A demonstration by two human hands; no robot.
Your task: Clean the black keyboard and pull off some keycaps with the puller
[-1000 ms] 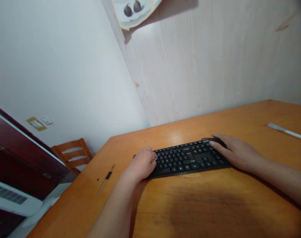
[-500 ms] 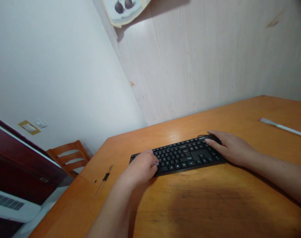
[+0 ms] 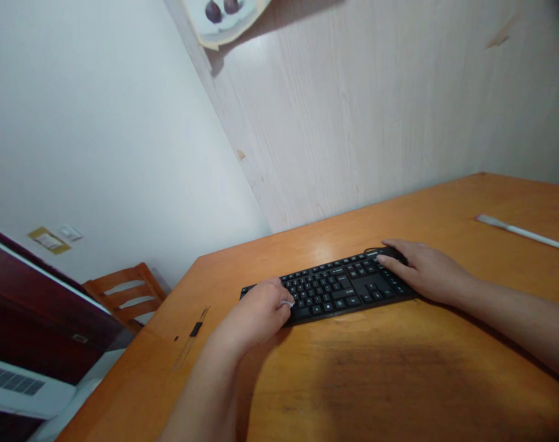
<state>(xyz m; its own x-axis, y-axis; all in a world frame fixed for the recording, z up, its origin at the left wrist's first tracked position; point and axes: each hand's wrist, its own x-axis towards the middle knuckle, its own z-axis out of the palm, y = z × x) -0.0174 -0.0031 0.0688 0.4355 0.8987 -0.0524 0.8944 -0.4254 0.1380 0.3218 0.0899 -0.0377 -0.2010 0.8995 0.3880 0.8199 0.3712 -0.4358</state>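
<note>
Keyboard (image 3: 323, 291) beneath left fingers (image 3: 283, 315), curled round whitish scrap (image 3: 288, 303); right fingers (image 3: 392, 264) part-open over dark object (image 3: 396, 253), perhaps mouse.

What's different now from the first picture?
The left hand has slid a little to the right and nearer the person over the keyboard, with a white bit still at its fingers. The camera's view has shifted too. Nothing was clearly grabbed or let go. The right hand stays at the keyboard's right end, and the keyboard and brush seem to stay put.
</note>
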